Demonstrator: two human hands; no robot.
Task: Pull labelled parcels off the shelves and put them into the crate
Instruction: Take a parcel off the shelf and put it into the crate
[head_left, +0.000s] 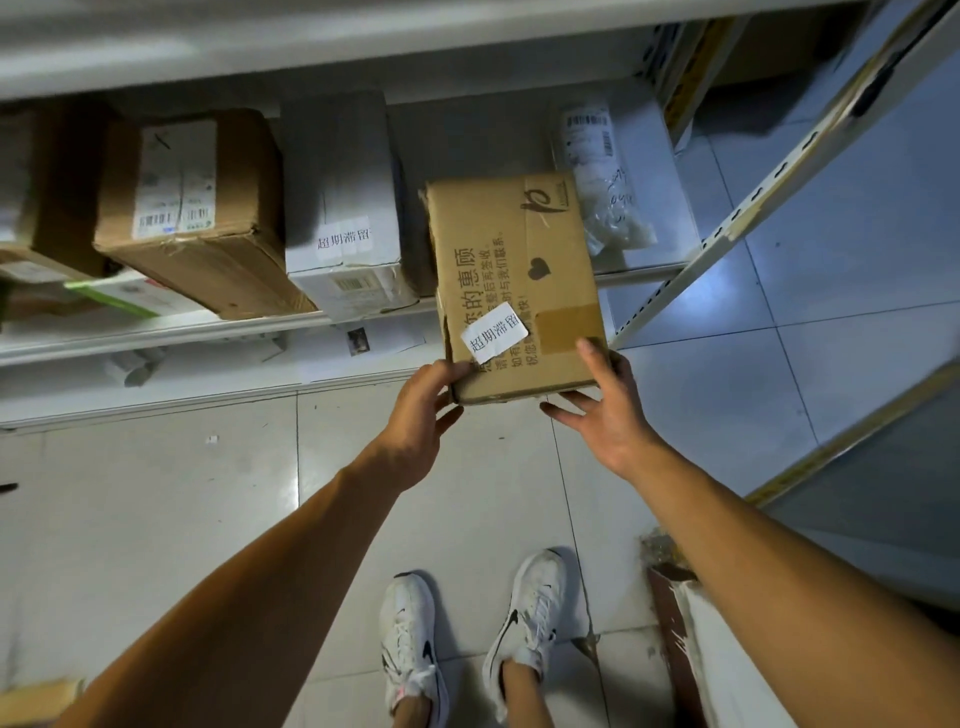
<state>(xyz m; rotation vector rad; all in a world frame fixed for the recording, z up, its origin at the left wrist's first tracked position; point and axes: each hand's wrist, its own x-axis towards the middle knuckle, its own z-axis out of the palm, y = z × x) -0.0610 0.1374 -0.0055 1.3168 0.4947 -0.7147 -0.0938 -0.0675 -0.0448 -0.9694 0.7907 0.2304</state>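
A flat brown cardboard parcel (519, 270) with printed text and a white label (494, 332) sticks out over the front edge of the shelf (208, 327), its near end off the shelf. My left hand (421, 410) grips its near left corner, fingers curled round the edge. At the near right corner, my right hand (608, 415) holds it with the thumb on top and the fingers spread beneath. No crate is clearly in view.
On the same shelf stand a white labelled box (343, 208), a big brown box (192, 208) and a clear bagged parcel (602, 182). A slanted shelf upright (753, 208) rises at the right. A brown and white container edge (691, 649) sits beside my feet.
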